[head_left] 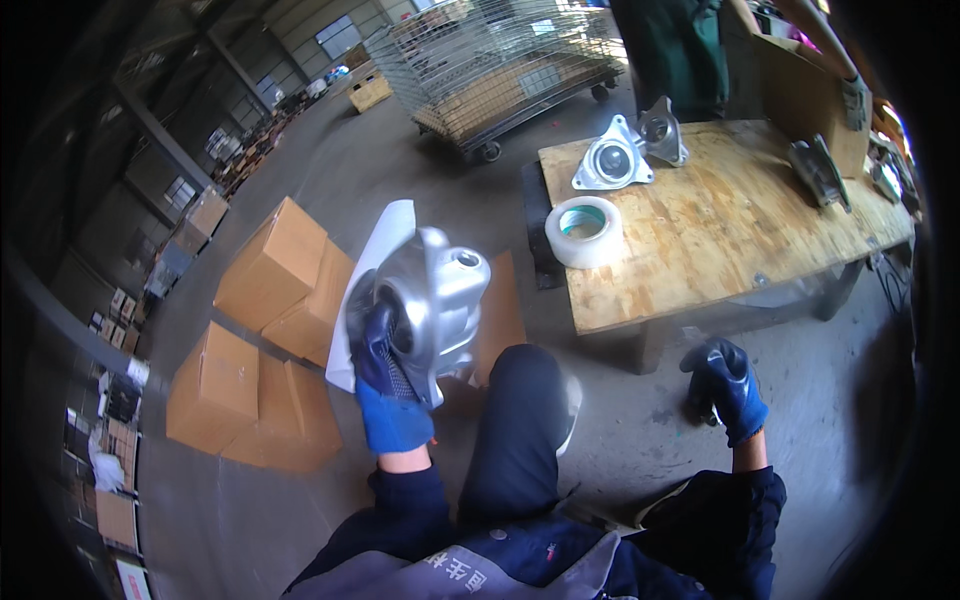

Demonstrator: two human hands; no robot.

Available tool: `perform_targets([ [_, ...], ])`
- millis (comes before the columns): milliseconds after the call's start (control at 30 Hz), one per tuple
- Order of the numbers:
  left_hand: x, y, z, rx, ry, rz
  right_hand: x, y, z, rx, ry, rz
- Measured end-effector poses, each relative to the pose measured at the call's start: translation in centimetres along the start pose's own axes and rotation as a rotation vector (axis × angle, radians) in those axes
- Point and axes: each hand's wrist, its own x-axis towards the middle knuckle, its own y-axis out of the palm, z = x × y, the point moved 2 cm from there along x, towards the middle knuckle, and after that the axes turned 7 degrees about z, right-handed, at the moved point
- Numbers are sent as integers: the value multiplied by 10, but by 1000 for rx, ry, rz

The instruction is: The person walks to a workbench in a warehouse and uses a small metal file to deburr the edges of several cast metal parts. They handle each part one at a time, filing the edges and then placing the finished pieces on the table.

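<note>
While the left hand (385,355) supports the silver metal casting (450,305), its gloved fingers are bent around the casting's near left side, beside the round bore. The casting is held raised and tilted, left of the wearer's knee (520,410) and well apart from the counter (690,265). A white sheet (390,232) stands behind the casting, on its left; whether the left hand also grips this sheet cannot be determined.

The right hand (725,385), also gloved, is located in front of the counter's near edge, apart from the casting. Its fingers are curled inward; their exact gap, and whether they retain any object, cannot be determined.

The wooden-topped counter carries a tape roll (585,232) at its left edge. Beyond the roll, a triangular flange part (611,160) is positioned just beside a second flange part (661,132). A further metal part (818,172) is located toward the right, near an upright carton (815,95). A co-worker in green (675,55) stands at the far side. Cardboard boxes (270,255) rest on the floor at left; a wire cage cart (500,75) stands beyond.
</note>
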Motion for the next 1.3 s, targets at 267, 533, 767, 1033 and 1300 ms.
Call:
perform_targets([
  [267,16,-16,74,-1336,-666,166,4,-1,-2,-42,-69,-12],
  [533,15,4,35,-1441,-667,-1,8,4,-3,-43,-56,3],
  [767,23,-25,22,-1378,-515,191,6,12,-6,-33,3,21],
  [1033,28,-40,30,-1290,-375,-29,1,8,-12,28,-17,75],
  [1300,140,-189,100,-334,-141,30,-33,26,-2,-10,168,169],
])
